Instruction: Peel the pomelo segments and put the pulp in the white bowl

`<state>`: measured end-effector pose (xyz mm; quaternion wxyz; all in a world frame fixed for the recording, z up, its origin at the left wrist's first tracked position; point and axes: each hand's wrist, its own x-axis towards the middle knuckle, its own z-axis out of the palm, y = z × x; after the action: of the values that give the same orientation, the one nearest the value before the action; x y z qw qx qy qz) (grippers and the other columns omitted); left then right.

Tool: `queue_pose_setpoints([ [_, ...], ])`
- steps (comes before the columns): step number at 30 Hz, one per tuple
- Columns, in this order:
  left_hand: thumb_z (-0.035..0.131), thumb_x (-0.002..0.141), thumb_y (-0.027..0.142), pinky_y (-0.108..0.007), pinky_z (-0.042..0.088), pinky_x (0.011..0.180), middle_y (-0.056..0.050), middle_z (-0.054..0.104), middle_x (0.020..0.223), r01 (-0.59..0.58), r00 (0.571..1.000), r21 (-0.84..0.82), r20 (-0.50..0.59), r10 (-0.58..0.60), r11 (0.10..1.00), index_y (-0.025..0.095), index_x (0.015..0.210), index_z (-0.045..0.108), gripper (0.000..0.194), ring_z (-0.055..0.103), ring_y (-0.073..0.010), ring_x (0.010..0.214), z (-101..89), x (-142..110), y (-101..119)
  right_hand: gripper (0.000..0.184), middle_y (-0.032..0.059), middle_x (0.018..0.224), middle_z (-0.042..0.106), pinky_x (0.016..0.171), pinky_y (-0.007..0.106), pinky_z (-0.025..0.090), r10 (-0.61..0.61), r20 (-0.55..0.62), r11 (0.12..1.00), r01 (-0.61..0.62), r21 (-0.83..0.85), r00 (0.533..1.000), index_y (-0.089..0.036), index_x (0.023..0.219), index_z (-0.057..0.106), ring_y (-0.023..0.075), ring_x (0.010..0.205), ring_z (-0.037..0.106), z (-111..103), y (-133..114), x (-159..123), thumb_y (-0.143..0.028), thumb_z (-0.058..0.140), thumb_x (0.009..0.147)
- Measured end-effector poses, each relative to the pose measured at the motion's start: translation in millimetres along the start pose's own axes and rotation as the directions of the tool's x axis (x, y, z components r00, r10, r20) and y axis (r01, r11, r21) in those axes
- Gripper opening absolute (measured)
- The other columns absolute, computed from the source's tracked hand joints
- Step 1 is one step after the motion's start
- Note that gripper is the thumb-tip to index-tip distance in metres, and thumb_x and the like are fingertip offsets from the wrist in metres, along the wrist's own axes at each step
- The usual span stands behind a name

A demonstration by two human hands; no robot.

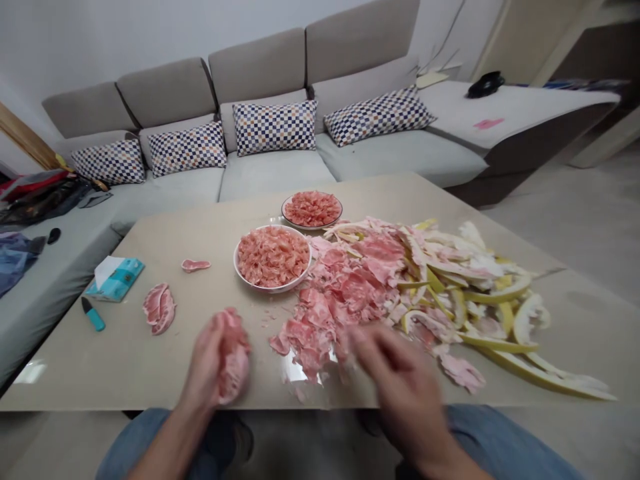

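Note:
My left hand (203,367) is wrapped round a chunk of pink pomelo (234,363), held over the table's near edge. My right hand (400,377) hovers at the near side of a heap of peeled pink membrane (335,307), thumb and fingers drawn together. Motion blurs its fingertips, and I cannot make out what is between them. Beyond my hands stands a white bowl (273,289) piled with pomelo flesh (273,255). Behind it is a plate (286,217) of more, redder flesh (313,209). A loose pomelo segment (159,308) lies left of my left hand.
Thick yellow-green rinds (500,293) spread over the table's right side. On the left are a blue tissue pack (117,279), a teal-handled knife (94,315) and a small pink piece (195,265). A grey sofa (275,177) with checked cushions borders the table (200,220).

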<state>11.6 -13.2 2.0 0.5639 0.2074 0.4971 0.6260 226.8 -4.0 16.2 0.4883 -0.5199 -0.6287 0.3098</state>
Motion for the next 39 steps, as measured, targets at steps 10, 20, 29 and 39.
queue_pose_setpoints([
  [10,0.06,0.082,0.045,-0.021,0.05,0.047,-0.003,0.06,0.092,0.039,0.997,0.143,0.056,-0.048,0.989,0.019,0.105,0.059,0.035,0.063,-0.0123,0.06,16.9,-5,-9,0.024,0.0064,0.083,0.071,0.064,0.028,0.043,-0.09,0.375,0.949,0.194,-0.249,0.923,-0.021,0.093,0.065,0.0194,0.072,0.063,6,38,12,-0.018,0.042,0.086],
  [20,0.055,0.084,0.048,-0.025,0.05,0.07,-0.004,0.064,0.103,-0.148,0.988,0.367,0.017,0.153,0.918,0.021,0.108,0.061,0.036,0.061,-0.0151,0.076,13.5,-7,-22,0.042,0.0014,0.055,0.058,0.052,0.025,0.028,-0.002,0.389,0.91,0.163,-0.382,0.921,-0.02,0.058,0.047,0.0133,0.05,0.05,31,19,0,-0.05,0.053,0.087],
  [29,0.059,0.08,0.052,-0.031,0.049,0.082,-0.01,0.067,0.111,-0.132,0.991,0.373,0.08,0.11,0.918,0.018,0.115,0.06,0.049,0.061,-0.0262,0.101,15.8,-16,-21,0.027,0.0008,0.071,0.056,0.059,0.025,0.033,-0.125,0.501,0.977,0.195,-0.091,0.856,-0.02,0.072,0.047,0.0138,0.064,0.051,53,10,-14,-0.026,0.036,0.096],
  [39,0.061,0.083,0.043,-0.02,0.046,0.039,-0.002,0.065,0.074,0.105,0.903,0.302,0.37,-0.218,0.948,0.019,0.131,0.038,0.059,0.055,-0.0105,0.043,17.9,-24,-22,0.037,-0.0032,0.058,0.045,0.054,0.023,0.03,-0.069,0.441,0.996,0.034,0.087,0.895,-0.019,0.061,0.041,0.0109,0.055,0.043,40,8,-5,-0.032,0.038,0.096],
])
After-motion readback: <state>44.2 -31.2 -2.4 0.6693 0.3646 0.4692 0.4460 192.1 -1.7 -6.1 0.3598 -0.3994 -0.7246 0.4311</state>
